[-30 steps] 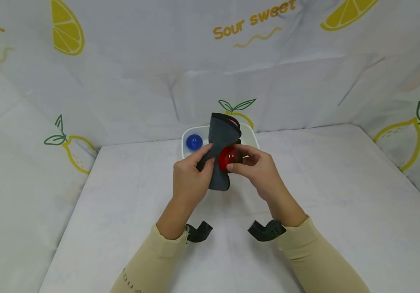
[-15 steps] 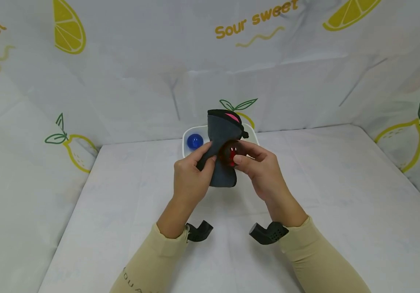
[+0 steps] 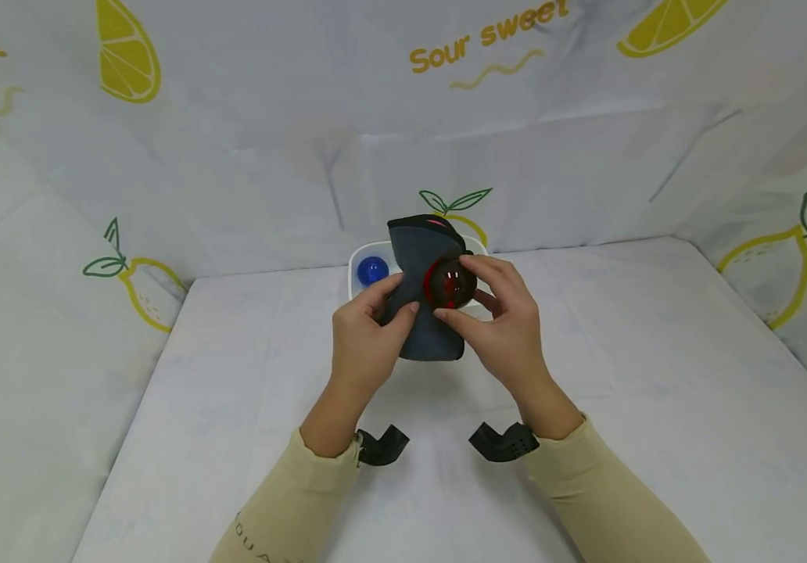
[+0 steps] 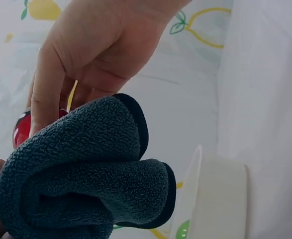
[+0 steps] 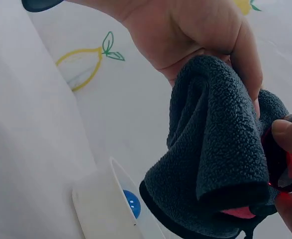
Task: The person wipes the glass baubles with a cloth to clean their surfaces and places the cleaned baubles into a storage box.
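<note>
My left hand [image 3: 364, 340] grips a folded dark grey terry cloth [image 3: 421, 340] with black edging, thumb in front. A bit of pink shows inside its top fold. A shiny red ball [image 3: 451, 283], looking dark over much of its face, is between the thumb and fingers of my right hand [image 3: 512, 317], up against the cloth's right side. In the right wrist view the ball [image 5: 285, 159] glints red beside the cloth [image 5: 230, 129]. From the left wrist, the cloth [image 4: 81, 134] hides most of the ball [image 4: 22, 130].
Behind the cloth stands a white basin [image 3: 353, 262] with a blue ball [image 3: 373, 270] in it. The left wrist view also catches something green [image 4: 184, 230] at the basin. Black curved camera mounts [image 3: 382, 446] sit on both wrists. Lemon-printed sheeting [image 3: 270, 188] backs the white-covered table [image 3: 256, 438].
The right hand has shifted the ball slightly up and right, and its fingers are more spread around it. The cloth's top has swung left; the left hand has hardly moved.
</note>
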{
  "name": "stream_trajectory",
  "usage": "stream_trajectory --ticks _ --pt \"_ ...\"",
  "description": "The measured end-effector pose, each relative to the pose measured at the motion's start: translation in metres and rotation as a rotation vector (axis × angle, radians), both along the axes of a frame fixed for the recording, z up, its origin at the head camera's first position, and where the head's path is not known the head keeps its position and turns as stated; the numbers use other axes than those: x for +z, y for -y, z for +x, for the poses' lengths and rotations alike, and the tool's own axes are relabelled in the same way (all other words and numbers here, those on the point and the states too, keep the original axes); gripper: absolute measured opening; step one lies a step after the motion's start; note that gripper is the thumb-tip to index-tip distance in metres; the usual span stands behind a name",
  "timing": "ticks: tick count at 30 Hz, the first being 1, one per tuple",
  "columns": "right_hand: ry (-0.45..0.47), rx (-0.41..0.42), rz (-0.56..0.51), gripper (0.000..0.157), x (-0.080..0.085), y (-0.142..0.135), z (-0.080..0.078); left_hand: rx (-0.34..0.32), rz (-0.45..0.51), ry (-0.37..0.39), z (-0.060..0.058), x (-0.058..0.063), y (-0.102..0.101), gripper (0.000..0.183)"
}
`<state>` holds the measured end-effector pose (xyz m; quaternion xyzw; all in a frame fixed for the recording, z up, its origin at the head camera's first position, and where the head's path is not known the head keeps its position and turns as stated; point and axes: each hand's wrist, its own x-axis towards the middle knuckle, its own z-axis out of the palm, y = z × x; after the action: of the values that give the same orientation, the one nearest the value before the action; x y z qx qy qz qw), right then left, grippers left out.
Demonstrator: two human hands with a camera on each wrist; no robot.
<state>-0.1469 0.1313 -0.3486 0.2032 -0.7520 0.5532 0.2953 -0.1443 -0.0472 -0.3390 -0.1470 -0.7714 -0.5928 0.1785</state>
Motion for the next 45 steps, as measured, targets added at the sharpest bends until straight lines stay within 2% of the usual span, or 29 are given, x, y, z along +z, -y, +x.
stream_trajectory --ticks 6,9,11,17,25,30,34,38,42,45 --pt "-0.011 -0.016 0.020 0.066 0.0014 0.0009 0.0012 -0.064 0.124 0.211 -0.0044 0.0021 0.0019 0.051" --pt "-0.015 -0.005 0.011 0.066 0.0014 0.0001 0.0016 -0.101 0.143 0.287 -0.0058 0.0029 0.0016 0.053" --pt "-0.024 0.005 0.000 0.066 0.0010 -0.0006 0.0015 -0.114 0.129 0.285 -0.0062 0.0028 0.0016 0.050" --pt "-0.046 0.039 -0.028 0.068 0.0010 -0.0029 0.0016 -0.130 0.105 0.214 -0.0062 0.0028 0.0033 0.040" --pt "-0.058 0.063 -0.014 0.069 -0.0002 -0.0044 0.0050 -0.186 0.039 0.330 -0.0093 0.0013 0.0020 0.039" --pt "-0.080 0.082 -0.018 0.070 0.0028 -0.0038 0.0050 -0.151 -0.013 0.299 -0.0091 0.0040 0.0064 0.022" --pt "-0.066 0.061 -0.002 0.068 0.0030 -0.0044 0.0049 -0.122 -0.058 0.269 -0.0081 0.0050 0.0078 0.017" --pt "0.012 0.018 0.035 0.063 0.0029 -0.0066 0.0047 -0.065 -0.109 0.186 -0.0061 0.0036 0.0062 0.015" --pt "0.121 0.014 0.063 0.059 0.0038 -0.0063 0.0033 0.017 -0.133 0.101 -0.0028 0.0032 0.0054 0.015" --pt "0.136 0.008 0.076 0.060 0.0043 -0.0052 0.0021 0.044 -0.133 0.079 -0.0009 0.0045 0.0053 0.016"
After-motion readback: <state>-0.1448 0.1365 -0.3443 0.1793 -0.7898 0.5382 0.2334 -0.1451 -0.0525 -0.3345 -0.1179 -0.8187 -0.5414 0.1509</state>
